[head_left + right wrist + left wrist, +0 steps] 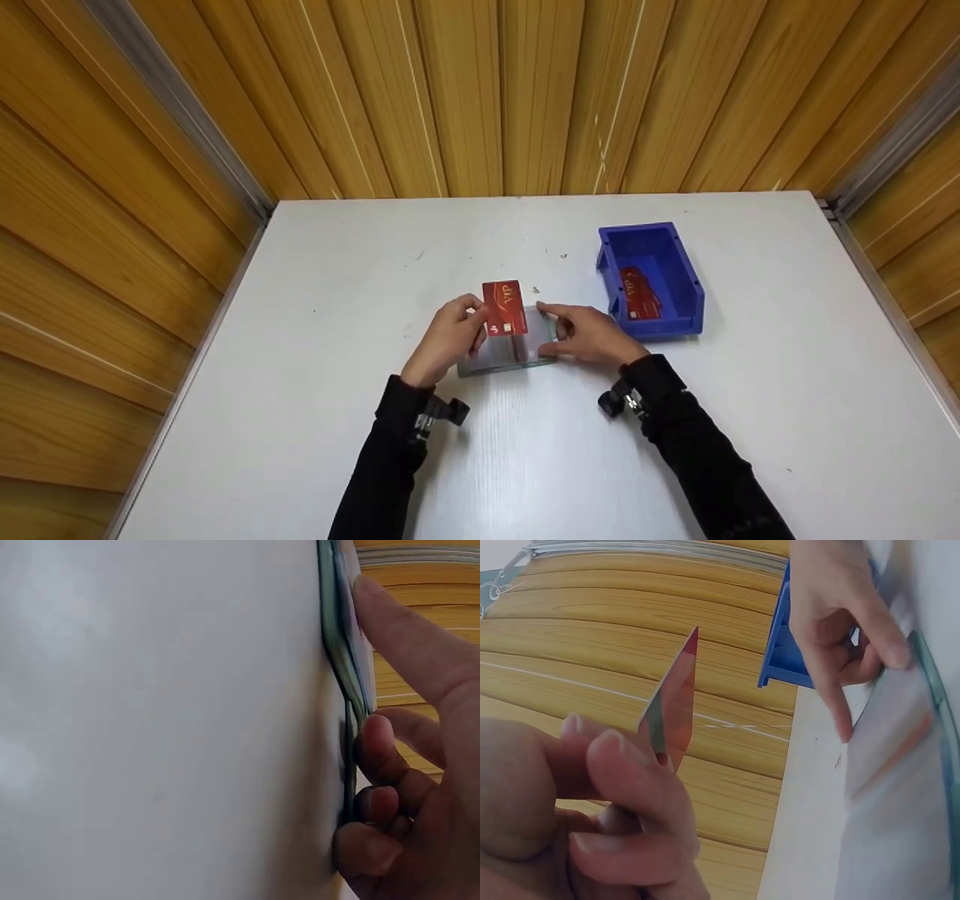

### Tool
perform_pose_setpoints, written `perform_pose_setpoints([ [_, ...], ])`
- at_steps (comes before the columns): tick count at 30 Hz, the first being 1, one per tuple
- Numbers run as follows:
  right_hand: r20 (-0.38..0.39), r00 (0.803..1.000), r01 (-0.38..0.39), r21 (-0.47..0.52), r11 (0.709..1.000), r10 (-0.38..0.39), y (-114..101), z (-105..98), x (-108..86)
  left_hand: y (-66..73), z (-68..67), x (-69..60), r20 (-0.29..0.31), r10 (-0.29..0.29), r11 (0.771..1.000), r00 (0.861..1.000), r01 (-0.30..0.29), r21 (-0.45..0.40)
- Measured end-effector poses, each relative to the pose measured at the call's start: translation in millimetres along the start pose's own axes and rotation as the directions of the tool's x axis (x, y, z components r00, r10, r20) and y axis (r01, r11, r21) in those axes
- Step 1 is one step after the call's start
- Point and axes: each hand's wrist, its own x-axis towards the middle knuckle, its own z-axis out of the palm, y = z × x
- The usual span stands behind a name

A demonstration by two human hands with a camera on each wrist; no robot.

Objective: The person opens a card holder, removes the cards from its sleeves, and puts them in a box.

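My left hand (450, 336) pinches a red card (506, 307) at its left edge, raised over a clear, green-edged pouch or plate (491, 358) on the table. The left wrist view shows that card (676, 701) tilted up from the fingers of the left hand (630, 817). With thumb and index finger spread, my right hand (589, 335) grips the right side of the clear piece. Up close in the right wrist view, the right hand (427, 735) has its fingertips on the green edge (337, 652). A reddish strip shows on the clear piece.
A blue bin (694, 307) with several red cards (639, 294) inside stands just beyond and right of my right hand. The white table (337, 262) ends at wood-patterned walls at the back and sides. Small specks dot the tabletop.
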Motion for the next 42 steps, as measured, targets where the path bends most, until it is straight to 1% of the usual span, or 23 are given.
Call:
perform_pose_setpoints([
  [3,-0.051,0.998,0.034,0.147,0.989,-0.027,-4,-3,1.0,-1.5,2.4,1.2,0.000,-0.002,1.000,1.000,0.002,-0.002],
  [5,-0.076,0.997,0.043,0.269,0.962,-0.023,-12,-4,1.2,-2.7,4.2,2.4,-0.001,-0.003,1.000,1.000,0.003,0.000],
  [7,-0.077,0.997,0.021,0.420,0.907,0.013,-24,-3,1.3,-4.0,6.6,3.7,-0.002,-0.004,1.000,1.000,0.004,0.000],
  [9,-0.054,0.995,-0.035,0.556,0.830,0.078,-38,1,0.8,-5.2,9.7,4.7,0.000,0.002,1.000,1.000,-0.002,0.004],
  [11,-0.028,0.990,-0.087,0.645,0.759,0.137,-49,6,0.7,-6.6,13.1,5.5,0.002,0.008,1.000,1.000,-0.008,0.013],
  [12,-0.020,0.986,-0.108,0.673,0.732,0.163,-54,10,0.8,-7.2,14.8,5.7,0.002,0.011,1.000,1.000,-0.011,0.014],
  [15,-0.008,0.981,-0.130,0.716,0.686,0.194,-66,19,1.9,-9.1,18.8,7.2,0.002,0.015,1.000,1.000,-0.015,0.027],
  [17,-0.033,0.977,-0.120,0.729,0.674,0.209,-72,25,3.0,-10.2,21.3,8.2,0.003,0.009,0.999,1.000,-0.009,0.031],
  [19,-0.081,0.968,-0.103,0.735,0.670,0.239,-77,31,3.9,-10.9,23.4,8.6,0.006,0.007,0.999,1.000,-0.007,0.034],
  [20,-0.114,0.960,-0.091,0.734,0.673,0.255,-79,33,4.3,-11.0,24.3,8.7,0.008,0.008,0.999,1.000,-0.009,0.032],
  [21,-0.149,0.951,-0.082,0.728,0.681,0.273,-80,36,4.9,-11.2,25.1,8.7,0.010,0.011,1.000,1.000,-0.012,0.029],
  [23,-0.213,0.931,-0.065,0.703,0.708,0.296,-80,39,5.8,-11.1,26.1,8.2,0.014,0.017,1.000,1.000,-0.017,0.024],
  [25,-0.266,0.918,-0.050,0.657,0.752,0.294,-79,41,6.6,-11.7,26.8,8.0,0.020,0.026,1.000,0.999,-0.026,0.013],
  [28,-0.323,0.909,-0.036,0.569,0.822,0.264,-76,40,7.6,-13.2,27.1,7.4,0.030,0.027,1.000,0.999,-0.027,0.007],
  [30,-0.351,0.903,-0.034,0.517,0.855,0.248,-74,37,7.7,-14.5,26.7,7.2,0.029,0.029,0.999,0.999,-0.029,0.016],
  [31,-0.356,0.901,-0.036,0.507,0.861,0.247,-72,34,7.6,-15.4,26.1,7.2,0.023,0.032,0.999,0.999,-0.033,0.029],
  [32,-0.359,0.899,-0.036,0.507,0.861,0.249,-71,31,7.4,-16.1,25.3,7.1,0.015,0.035,0.998,0.999,-0.036,0.049],
  [34,-0.364,0.894,-0.043,0.510,0.859,0.260,-67,24,6.2,-19.2,23.1,7.7,-0.008,0.052,0.992,0.999,-0.051,0.116],
  [36,-0.375,0.886,-0.047,0.515,0.856,0.274,-62,14,4.3,-23.8,20.4,8.7,-0.037,0.076,0.976,0.996,-0.067,0.210],
  [37,-0.383,0.880,-0.048,0.515,0.856,0.279,-59,8,3.3,-26.5,19.0,9.4,-0.051,0.091,0.962,0.995,-0.075,0.264],
  [39,-0.399,0.870,-0.062,0.494,0.867,0.289,-51,-6,-0.3,-32.0,16.6,10.6,-0.073,0.118,0.925,0.990,-0.083,0.370],
  [41,-0.439,0.846,-0.077,0.459,0.885,0.301,-43,-22,-4.0,-36.8,15.2,11.4,-0.095,0.143,0.882,0.985,-0.083,0.463],
  [42,-0.453,0.835,-0.082,0.457,0.886,0.311,-38,-30,-5.7,-39.1,15.1,11.7,-0.105,0.156,0.860,0.982,-0.083,0.503],
])
